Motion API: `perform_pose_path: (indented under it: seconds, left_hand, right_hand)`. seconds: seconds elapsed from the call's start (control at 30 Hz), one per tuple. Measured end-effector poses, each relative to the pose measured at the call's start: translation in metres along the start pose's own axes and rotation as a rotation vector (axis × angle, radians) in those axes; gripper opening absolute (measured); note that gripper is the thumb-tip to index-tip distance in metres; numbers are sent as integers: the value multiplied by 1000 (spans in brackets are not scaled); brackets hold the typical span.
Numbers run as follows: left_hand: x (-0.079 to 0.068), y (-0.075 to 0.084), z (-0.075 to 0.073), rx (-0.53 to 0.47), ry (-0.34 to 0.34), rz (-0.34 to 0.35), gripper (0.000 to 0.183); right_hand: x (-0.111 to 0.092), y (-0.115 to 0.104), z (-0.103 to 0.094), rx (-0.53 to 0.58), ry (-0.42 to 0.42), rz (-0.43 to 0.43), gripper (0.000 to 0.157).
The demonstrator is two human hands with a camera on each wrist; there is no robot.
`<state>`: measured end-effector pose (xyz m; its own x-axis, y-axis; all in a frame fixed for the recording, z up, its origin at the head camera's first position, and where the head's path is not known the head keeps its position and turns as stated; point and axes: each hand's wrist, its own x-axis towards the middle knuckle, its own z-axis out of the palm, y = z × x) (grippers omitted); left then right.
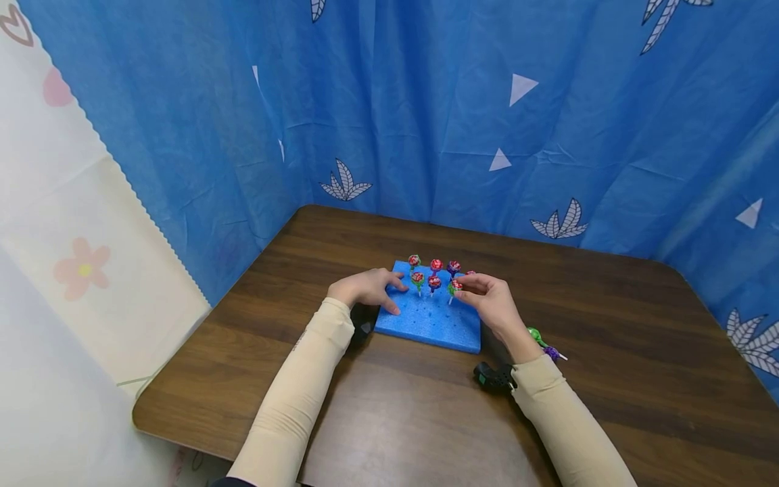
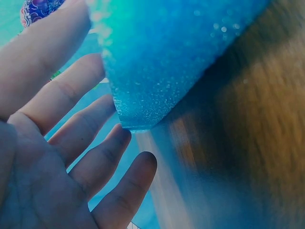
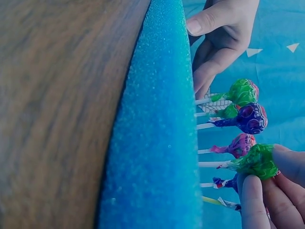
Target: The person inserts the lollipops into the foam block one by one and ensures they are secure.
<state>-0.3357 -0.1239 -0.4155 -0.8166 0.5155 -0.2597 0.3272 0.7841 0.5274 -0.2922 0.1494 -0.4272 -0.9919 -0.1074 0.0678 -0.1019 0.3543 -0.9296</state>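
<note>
My right hand (image 1: 498, 310) pinches the wrapped head of a green lollipop (image 3: 257, 161) between thumb and fingers, its white stick reaching down to the top of a blue foam board (image 1: 426, 326). Spread over the board's left edge is my left hand (image 1: 367, 287), fingers apart and touching the foam; its palm faces the board's side in the left wrist view. Several other lollipops stand upright in two rows, among them a green one (image 1: 417, 278), a purple one (image 3: 252, 118) and a pink one (image 3: 240, 145). Small holes dot the nearer part of the board.
Beside my right forearm, a loose green lollipop (image 1: 534, 334) and a purple lollipop (image 1: 551, 353) lie on the brown wooden table (image 1: 608, 318). A black wrist camera (image 1: 493, 377) hangs under the right wrist. Behind the table hangs a blue curtain (image 1: 414, 115).
</note>
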Motion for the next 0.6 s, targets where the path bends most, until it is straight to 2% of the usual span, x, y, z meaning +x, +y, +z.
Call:
perform_pose_path:
  seconds: [0.37,0.6]
  left_hand:
    - [1,0,0,6,-1,6,57]
    - [1,0,0,-2,0,-1,56]
  right_hand:
    - [-1,-2,-4,-14,12,1,34]
    - [-5,-11,-10,-16,33,-23,33]
